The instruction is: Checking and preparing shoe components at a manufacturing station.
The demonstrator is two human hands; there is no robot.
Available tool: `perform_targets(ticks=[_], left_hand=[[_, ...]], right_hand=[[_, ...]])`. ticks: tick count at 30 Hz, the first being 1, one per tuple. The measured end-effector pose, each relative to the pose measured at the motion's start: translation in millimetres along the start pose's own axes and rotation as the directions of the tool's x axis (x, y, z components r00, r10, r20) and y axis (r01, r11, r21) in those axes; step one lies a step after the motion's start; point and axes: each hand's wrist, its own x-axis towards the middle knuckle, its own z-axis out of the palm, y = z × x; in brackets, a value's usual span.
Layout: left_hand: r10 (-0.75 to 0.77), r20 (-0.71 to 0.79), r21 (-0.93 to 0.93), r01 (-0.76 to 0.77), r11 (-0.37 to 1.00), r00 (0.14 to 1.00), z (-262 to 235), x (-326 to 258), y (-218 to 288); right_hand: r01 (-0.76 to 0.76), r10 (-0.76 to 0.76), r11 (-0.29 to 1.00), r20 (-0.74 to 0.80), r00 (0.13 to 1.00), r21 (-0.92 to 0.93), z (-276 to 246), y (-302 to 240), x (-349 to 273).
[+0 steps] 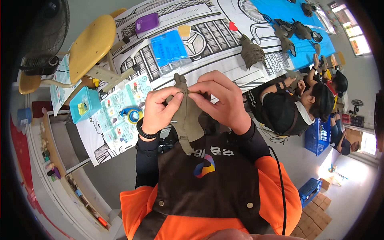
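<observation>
An olive-grey fabric glove (187, 120) is held up in front of my chest, its narrow finger end pointing away and its wide end hanging toward my apron. My left hand (159, 111) pinches its left side between thumb and forefinger. On the other side, my right hand (222, 98) has thumb and fingertips closed on the glove's upper right edge. Both hands are close together above the table's near edge. Part of the glove is covered by the fingers.
Beyond my hands lies a blue packet in clear plastic (168, 48), with a purple tray (147, 23) farther back. A tape roll (134, 116) and a teal bin (85, 105) are at left. Stacked gloves (252, 53) lie at right, near co-workers (286, 108). An upturned chair (92, 46) rests on the table.
</observation>
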Motion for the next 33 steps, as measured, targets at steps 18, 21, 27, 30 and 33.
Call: perform_targets(ticks=[18,21,27,30,33], left_hand=[[0.029,-0.054,-0.036,-0.031,0.999,0.998,6.8,-2.3,-5.5],[0.005,-0.113,-0.046,-0.01,0.999,0.994,7.4,-2.3,-6.0],[-0.033,-0.214,-0.05,0.023,0.998,0.976,9.4,-5.4,-11.7],[-0.05,-0.238,-0.091,0.03,0.995,0.97,13.9,-9.1,-18.5],[-0.117,-0.2,-0.115,0.095,0.989,0.973,14.7,-13.4,-26.1]], right_hand=[[-0.087,0.087,0.996,0.082,0.993,0.006,-1.9,-4.5,6.2],[-0.006,0.008,1.0,0.063,0.998,-0.031,-1.5,-6.6,5.4],[0.025,-0.02,0.999,0.179,0.984,-0.026,0.3,-10.3,-3.2],[0.073,-0.061,0.996,0.202,0.977,-0.052,3.8,-10.1,-12.7],[0.083,-0.074,0.996,0.231,0.97,-0.03,7.2,-9.4,-21.9]])
